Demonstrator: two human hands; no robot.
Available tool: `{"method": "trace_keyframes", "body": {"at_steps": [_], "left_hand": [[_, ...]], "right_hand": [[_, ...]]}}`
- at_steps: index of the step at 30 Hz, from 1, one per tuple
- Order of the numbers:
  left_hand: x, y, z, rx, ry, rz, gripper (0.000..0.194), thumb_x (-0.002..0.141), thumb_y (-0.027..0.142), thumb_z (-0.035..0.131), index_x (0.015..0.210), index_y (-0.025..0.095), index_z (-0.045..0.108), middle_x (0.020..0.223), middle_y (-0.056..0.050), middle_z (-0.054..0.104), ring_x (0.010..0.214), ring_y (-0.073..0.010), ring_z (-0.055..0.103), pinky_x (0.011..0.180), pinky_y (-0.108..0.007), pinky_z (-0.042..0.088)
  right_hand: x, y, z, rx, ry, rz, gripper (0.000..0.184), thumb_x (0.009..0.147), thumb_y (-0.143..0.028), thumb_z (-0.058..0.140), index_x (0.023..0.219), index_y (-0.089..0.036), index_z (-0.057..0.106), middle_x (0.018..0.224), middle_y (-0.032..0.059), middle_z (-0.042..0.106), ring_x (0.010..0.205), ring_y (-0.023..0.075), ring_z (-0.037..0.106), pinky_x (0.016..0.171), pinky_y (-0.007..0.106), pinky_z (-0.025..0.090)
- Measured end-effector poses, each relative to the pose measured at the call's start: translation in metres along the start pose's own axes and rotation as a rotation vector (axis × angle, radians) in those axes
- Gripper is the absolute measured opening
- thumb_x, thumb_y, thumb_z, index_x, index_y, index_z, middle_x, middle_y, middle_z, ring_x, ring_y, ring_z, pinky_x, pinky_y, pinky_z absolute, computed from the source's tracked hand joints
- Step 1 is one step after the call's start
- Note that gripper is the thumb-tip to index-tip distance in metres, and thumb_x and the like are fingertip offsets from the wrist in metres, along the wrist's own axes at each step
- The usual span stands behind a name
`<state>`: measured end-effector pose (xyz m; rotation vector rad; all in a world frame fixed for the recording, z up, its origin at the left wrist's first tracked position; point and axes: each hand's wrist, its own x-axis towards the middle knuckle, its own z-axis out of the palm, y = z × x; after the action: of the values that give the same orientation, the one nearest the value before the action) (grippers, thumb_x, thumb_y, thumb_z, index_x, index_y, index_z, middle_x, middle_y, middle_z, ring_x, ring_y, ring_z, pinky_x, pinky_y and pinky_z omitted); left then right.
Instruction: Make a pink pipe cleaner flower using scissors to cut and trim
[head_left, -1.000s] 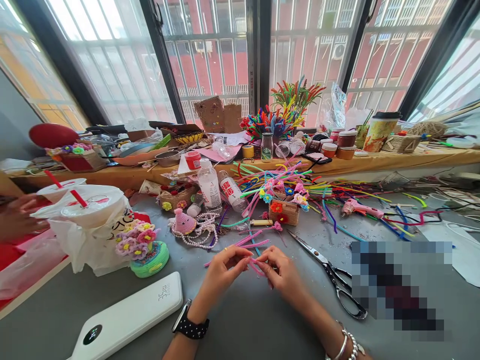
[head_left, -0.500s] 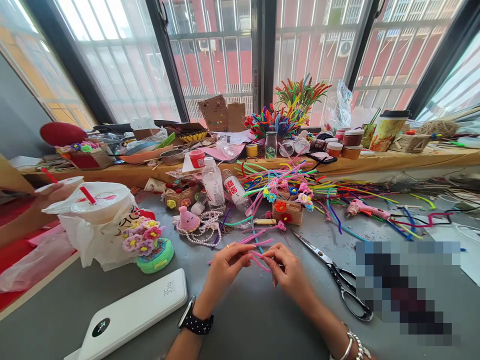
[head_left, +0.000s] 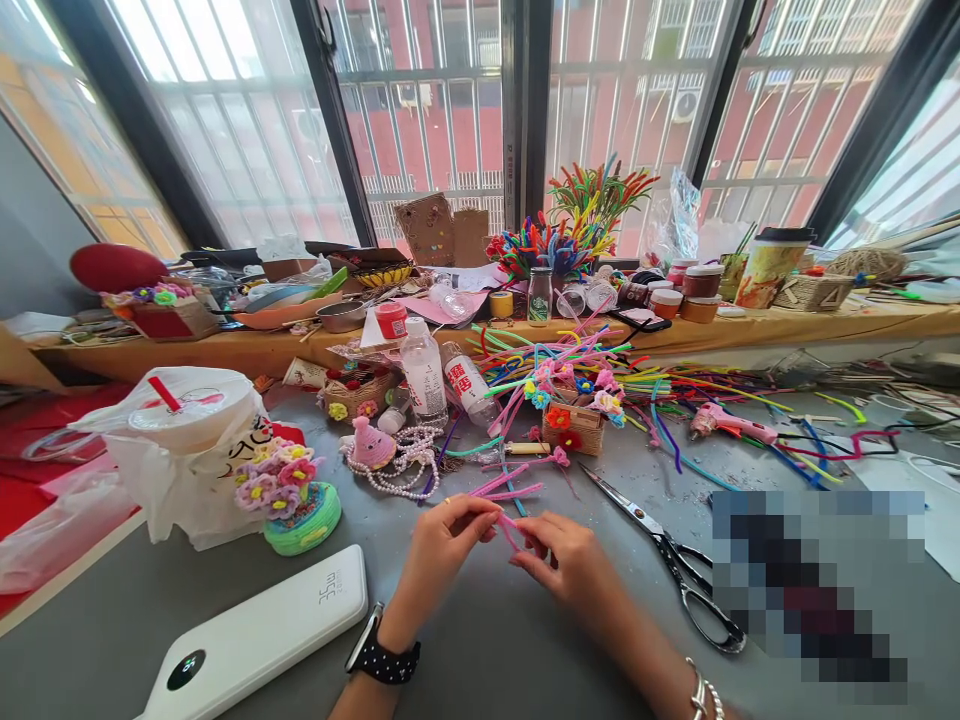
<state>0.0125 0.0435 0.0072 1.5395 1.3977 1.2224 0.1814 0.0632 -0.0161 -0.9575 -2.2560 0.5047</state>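
Between my two hands is a pink pipe cleaner [head_left: 511,530], bent and pinched at the fingertips. My left hand [head_left: 452,545] is closed on one part of it, thumb against forefinger. On the other side my right hand [head_left: 570,560] pinches it too, the palm turned inward. Just beyond the fingers more pink pipe cleaners [head_left: 514,492] stick out; whether they join the held piece is unclear. Large black-handled scissors [head_left: 664,550] lie to the right of my right hand, blades pointing away.
A white power bank [head_left: 262,640], a crocheted flower pot [head_left: 304,518] and a bagged drink cup [head_left: 191,420] stand left. Ahead are pearl strings [head_left: 420,470], plastic bottles [head_left: 426,375], a flower-trimmed basket [head_left: 574,425] and piled pipe cleaners [head_left: 637,375]. A pink glue gun [head_left: 735,424] lies right.
My hands have drawn a little closer to me, still pinching the pink pipe cleaner. Another person's hand at the drink cup on the left has gone from view.
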Motion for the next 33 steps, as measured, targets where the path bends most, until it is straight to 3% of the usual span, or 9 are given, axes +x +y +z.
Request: {"method": "trace_keyframes", "body": {"at_steps": [7, 13, 22, 26, 29, 31, 33], "left_hand": [[0.0, -0.001, 0.003, 0.005, 0.021, -0.048, 0.015, 0.07, 0.027, 0.057, 0.072, 0.015, 0.065, 0.064, -0.002, 0.064, 0.059, -0.0144, 0.061, 0.059, -0.024, 0.05], [0.001, -0.004, 0.003, -0.048, 0.03, -0.093, 0.015, 0.07, 0.028, 0.056, 0.07, 0.015, 0.064, 0.065, -0.003, 0.065, 0.06, -0.0155, 0.061, 0.06, -0.025, 0.051], [0.002, -0.002, 0.0, -0.108, -0.014, -0.112, 0.017, 0.072, 0.029, 0.055, 0.07, 0.014, 0.061, 0.064, -0.002, 0.062, 0.063, -0.0156, 0.06, 0.063, -0.026, 0.049], [0.0, 0.004, 0.002, -0.091, -0.086, -0.05, 0.021, 0.072, 0.03, 0.056, 0.087, 0.016, 0.06, 0.085, -0.005, 0.064, 0.079, -0.0175, 0.059, 0.072, -0.027, 0.046], [0.001, 0.006, 0.002, 0.013, -0.155, 0.054, 0.021, 0.078, 0.031, 0.047, 0.081, 0.017, 0.063, 0.089, -0.006, 0.065, 0.087, -0.0194, 0.057, 0.079, -0.029, 0.043], [0.003, 0.005, -0.001, 0.063, -0.057, 0.086, 0.031, 0.083, 0.031, 0.035, 0.074, 0.017, 0.06, 0.086, -0.006, 0.065, 0.085, -0.0188, 0.058, 0.08, -0.029, 0.043], [0.005, 0.0, -0.006, 0.15, 0.131, 0.072, 0.034, 0.086, 0.03, 0.024, 0.076, 0.017, 0.054, 0.082, -0.006, 0.065, 0.078, -0.0174, 0.06, 0.075, -0.029, 0.044]], "right_hand": [[-0.001, 0.008, 0.012, -0.262, 0.056, -0.118, 0.019, 0.082, -0.016, 0.043, 0.092, -0.013, 0.059, 0.075, 0.0075, 0.062, 0.067, 0.018, 0.058, 0.06, 0.027, 0.045], [-0.001, 0.014, 0.018, -0.356, 0.108, -0.157, 0.03, 0.087, -0.013, 0.031, 0.076, -0.014, 0.059, 0.062, 0.0046, 0.056, 0.056, 0.0162, 0.054, 0.05, 0.025, 0.04], [-0.001, 0.008, 0.012, -0.071, 0.099, -0.084, 0.026, 0.087, -0.02, 0.034, 0.077, -0.016, 0.058, 0.064, 0.0035, 0.058, 0.057, 0.0137, 0.053, 0.055, 0.023, 0.04], [0.001, -0.001, 0.007, 0.149, 0.068, 0.004, 0.028, 0.087, -0.022, 0.036, 0.071, -0.016, 0.059, 0.058, 0.0005, 0.056, 0.051, 0.0106, 0.05, 0.052, 0.02, 0.04], [0.001, -0.005, 0.005, 0.272, 0.029, 0.046, 0.024, 0.085, -0.026, 0.041, 0.075, -0.016, 0.061, 0.063, 0.0005, 0.058, 0.054, 0.0105, 0.052, 0.055, 0.02, 0.041], [0.001, -0.005, 0.002, 0.316, 0.041, 0.098, 0.02, 0.083, -0.029, 0.045, 0.081, -0.017, 0.061, 0.068, 0.0013, 0.06, 0.056, 0.0113, 0.053, 0.056, 0.021, 0.041], [0.002, -0.003, 0.0, 0.324, 0.082, 0.16, 0.021, 0.082, -0.031, 0.046, 0.084, -0.017, 0.061, 0.07, 0.0021, 0.06, 0.057, 0.0119, 0.054, 0.054, 0.021, 0.041]]}}
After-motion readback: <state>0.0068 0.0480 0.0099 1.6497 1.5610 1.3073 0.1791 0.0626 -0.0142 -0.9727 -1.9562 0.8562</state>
